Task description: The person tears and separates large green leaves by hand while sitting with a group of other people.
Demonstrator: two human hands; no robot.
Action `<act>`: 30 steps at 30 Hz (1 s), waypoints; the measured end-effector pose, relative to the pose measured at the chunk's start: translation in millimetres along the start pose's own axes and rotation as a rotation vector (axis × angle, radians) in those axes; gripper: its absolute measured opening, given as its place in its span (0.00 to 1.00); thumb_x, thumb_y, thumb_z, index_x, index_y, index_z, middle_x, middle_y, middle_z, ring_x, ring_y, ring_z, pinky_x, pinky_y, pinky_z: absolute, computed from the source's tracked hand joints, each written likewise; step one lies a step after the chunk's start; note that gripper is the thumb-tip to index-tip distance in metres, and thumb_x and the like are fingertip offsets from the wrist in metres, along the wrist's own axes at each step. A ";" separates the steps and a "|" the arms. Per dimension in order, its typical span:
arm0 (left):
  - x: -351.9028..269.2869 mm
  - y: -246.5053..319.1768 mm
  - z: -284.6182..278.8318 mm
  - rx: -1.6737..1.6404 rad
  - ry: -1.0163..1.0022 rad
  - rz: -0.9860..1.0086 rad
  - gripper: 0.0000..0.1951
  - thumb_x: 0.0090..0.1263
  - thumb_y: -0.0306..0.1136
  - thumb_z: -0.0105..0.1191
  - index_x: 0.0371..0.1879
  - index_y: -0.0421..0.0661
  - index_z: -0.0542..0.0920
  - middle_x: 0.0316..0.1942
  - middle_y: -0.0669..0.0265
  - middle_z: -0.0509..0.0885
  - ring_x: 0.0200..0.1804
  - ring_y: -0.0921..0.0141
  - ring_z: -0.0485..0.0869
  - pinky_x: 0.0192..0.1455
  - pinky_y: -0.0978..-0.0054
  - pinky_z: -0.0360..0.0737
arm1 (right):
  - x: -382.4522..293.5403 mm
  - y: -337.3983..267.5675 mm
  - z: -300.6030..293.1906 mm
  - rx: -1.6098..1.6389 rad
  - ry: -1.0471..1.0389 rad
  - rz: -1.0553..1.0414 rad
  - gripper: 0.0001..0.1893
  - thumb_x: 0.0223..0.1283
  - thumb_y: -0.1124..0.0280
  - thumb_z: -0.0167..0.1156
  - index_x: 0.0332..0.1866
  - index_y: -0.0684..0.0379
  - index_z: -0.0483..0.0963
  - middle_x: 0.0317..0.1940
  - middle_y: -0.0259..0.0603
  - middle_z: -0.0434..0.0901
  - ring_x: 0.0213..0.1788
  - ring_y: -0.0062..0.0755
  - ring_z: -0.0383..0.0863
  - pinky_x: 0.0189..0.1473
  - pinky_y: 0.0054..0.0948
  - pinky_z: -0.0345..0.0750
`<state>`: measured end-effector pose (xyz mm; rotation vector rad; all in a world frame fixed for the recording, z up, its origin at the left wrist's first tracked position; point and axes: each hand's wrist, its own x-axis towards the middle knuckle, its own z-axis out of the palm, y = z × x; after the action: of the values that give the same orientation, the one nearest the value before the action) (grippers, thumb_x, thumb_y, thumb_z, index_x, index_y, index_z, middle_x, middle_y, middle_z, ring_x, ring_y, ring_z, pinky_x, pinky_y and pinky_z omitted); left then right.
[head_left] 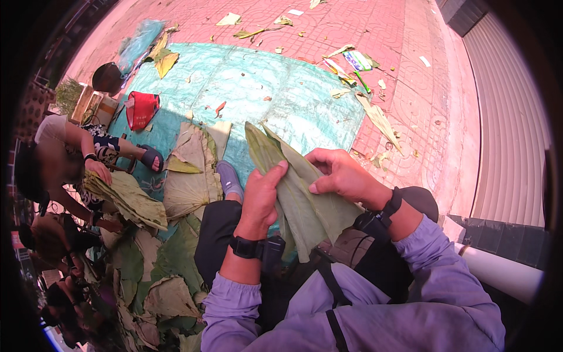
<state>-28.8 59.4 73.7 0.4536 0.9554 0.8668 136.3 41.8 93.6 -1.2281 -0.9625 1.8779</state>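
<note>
A large folded green leaf [303, 207], likely lotus, is held above my lap with its pointed end facing away from me. My left hand [260, 200] pinches its left side, thumb lying on top. On the right side, my right hand [345, 178] grips the leaf's edge between thumb and fingers. Some of the fingers of both hands are hidden behind the leaf. Beyond my left knee, a flattened stack of dried leaves [187, 176] lies on the teal tarp [272, 88]. A heap of green and brown leaves [171, 295] spreads to my left.
A seated person [66, 154] at left holds a bundle of leaves [127, 198]; more people sit behind. A red bag [143, 110] rests on the tarp. Leaf scraps and wrappers [357, 60] litter the red paving [352, 22]. At right stand a roller shutter [506, 119] and a white pipe [501, 268].
</note>
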 end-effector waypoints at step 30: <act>-3.6 -3.3 -4.6 0.318 -0.155 0.087 0.10 0.54 0.21 0.51 0.36 0.36 0.76 0.32 0.65 0.80 0.32 0.75 0.78 0.36 0.79 0.74 | 4.7 5.2 -9.6 -0.251 -0.049 0.039 0.15 0.46 0.78 0.58 0.42 0.67 0.68 0.29 0.36 0.76 0.32 0.19 0.74 0.35 0.20 0.71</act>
<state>-32.3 54.4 70.9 0.8284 0.9379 0.7470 143.0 45.2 84.5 -1.3585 -1.2391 1.8670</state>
